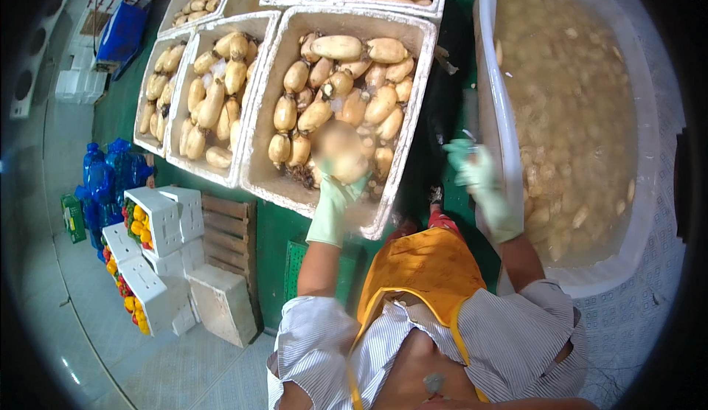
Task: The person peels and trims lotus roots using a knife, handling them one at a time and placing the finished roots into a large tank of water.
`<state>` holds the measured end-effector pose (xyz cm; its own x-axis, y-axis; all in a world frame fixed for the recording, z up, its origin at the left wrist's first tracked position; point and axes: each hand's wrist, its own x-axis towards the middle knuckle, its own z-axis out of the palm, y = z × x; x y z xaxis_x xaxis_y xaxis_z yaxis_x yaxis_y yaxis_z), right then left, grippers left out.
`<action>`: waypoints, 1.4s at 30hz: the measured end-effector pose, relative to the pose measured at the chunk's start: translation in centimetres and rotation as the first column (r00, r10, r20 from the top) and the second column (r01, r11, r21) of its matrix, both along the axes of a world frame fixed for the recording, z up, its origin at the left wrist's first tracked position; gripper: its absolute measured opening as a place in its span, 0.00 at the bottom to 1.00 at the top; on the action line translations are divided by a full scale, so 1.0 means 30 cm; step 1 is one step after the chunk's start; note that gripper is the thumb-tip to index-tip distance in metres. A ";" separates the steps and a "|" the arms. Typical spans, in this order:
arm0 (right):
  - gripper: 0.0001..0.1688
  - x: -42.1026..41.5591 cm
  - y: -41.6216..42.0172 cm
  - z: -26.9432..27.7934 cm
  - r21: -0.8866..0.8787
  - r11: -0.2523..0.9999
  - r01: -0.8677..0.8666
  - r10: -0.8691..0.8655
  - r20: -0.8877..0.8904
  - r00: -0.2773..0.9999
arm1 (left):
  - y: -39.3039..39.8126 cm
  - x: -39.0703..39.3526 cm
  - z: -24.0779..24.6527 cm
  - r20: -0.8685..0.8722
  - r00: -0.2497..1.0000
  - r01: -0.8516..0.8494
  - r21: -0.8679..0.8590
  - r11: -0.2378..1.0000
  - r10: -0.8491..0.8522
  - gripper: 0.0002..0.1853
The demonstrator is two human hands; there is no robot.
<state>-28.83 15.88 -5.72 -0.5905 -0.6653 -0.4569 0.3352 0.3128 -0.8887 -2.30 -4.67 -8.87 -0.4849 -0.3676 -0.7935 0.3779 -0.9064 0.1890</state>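
My left hand (pixel 340 186), in a pale green rubber glove, is at the near side of the large foam box (pixel 260 161) and closed around a lotus root section (pixel 349 169); a blur covers part of it. More lotus roots (pixel 315 116) with dark joints lie in the box around it. My right hand (pixel 473 164), gloved alike, is between that box and the water-filled white tub (pixel 500 95). Its fingers are curled on a small metal tool (pixel 473 149), whose kind I cannot tell. Many pale pieces (pixel 578 216) sit in the tub's cloudy water.
More foam boxes of lotus roots (pixel 213 106) stand left and behind. At the lower left are white boxes of peppers (pixel 138 219), a wooden pallet (pixel 227 227) and blue wrapped bundles (pixel 108 172). A green crate (pixel 298 269) is below the large box.
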 end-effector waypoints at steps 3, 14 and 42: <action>0.35 0.242 -0.224 0.039 -0.121 0.954 -0.274 0.293 0.183 0.938 | 0.014 -0.036 0.051 -0.121 0.993 -0.001 -0.018 1.000 -0.001 0.32; 0.33 0.454 -0.375 0.069 -0.043 0.951 -0.306 0.307 0.256 0.917 | 0.017 0.066 -0.073 0.005 0.999 0.037 -0.311 0.950 -0.038 0.20; 0.08 -0.655 0.821 -0.388 0.325 0.680 0.658 -0.700 0.017 0.714 | -0.477 -0.653 -0.462 0.318 0.921 0.372 -0.536 0.758 -0.226 0.14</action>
<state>-48.49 40.50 -17.35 -0.7503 0.0619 -0.6582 0.6574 0.1744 -0.7331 -21.89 -18.98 -22.73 -0.4877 -0.6541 -0.5782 -0.0117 -0.6573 0.7535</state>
